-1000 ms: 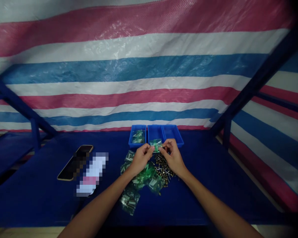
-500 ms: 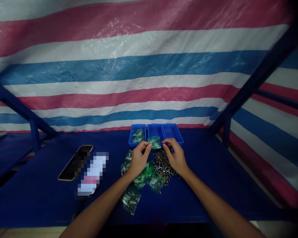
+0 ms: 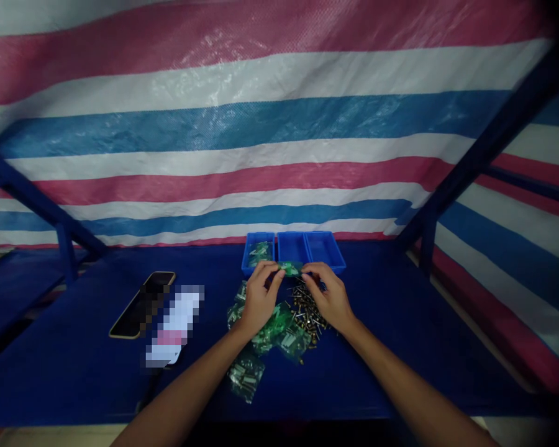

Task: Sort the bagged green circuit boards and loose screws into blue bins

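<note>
Two hands show, the left hand (image 3: 259, 299) and the right hand (image 3: 330, 299), both bare, with long, slender fingers and narrow wrists. Each sits on a slim forearm, the left forearm (image 3: 190, 391) and the right forearm (image 3: 403, 388), uncovered all the way to the bottom edge of the view. The nails look short and plain, though the dim light makes that uncertain.

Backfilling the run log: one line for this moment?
left hand: pinches green bag | right hand: pinches same bag | under hands: loose screws | behind: blue bins
</note>
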`<act>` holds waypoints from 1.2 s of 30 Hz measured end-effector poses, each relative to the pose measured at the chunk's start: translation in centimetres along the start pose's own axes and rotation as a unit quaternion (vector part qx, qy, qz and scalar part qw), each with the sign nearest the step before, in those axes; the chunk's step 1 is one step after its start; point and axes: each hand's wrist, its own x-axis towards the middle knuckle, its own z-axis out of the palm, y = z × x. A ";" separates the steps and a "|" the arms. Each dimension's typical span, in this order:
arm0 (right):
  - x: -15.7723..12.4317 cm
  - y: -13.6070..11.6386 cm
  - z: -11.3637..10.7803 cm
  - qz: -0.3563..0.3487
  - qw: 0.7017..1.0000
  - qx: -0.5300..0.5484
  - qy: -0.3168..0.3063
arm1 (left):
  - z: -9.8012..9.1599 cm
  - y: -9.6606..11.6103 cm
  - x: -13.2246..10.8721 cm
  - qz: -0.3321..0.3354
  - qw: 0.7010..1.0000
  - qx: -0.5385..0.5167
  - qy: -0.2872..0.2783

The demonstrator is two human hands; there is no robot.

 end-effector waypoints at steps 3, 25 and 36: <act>0.1 -0.1 -0.2 -0.015 1.000 -0.008 -0.015 | 0.1 -0.4 -0.1 -0.013 1.000 0.004 -0.009; -0.1 0.0 -0.1 0.012 0.999 -0.041 -0.026 | -0.2 0.7 -0.2 -0.010 0.999 -0.005 -0.033; -0.3 0.3 0.1 0.064 0.996 -0.053 -0.031 | 0.1 0.2 -0.3 -0.007 0.999 -0.001 -0.053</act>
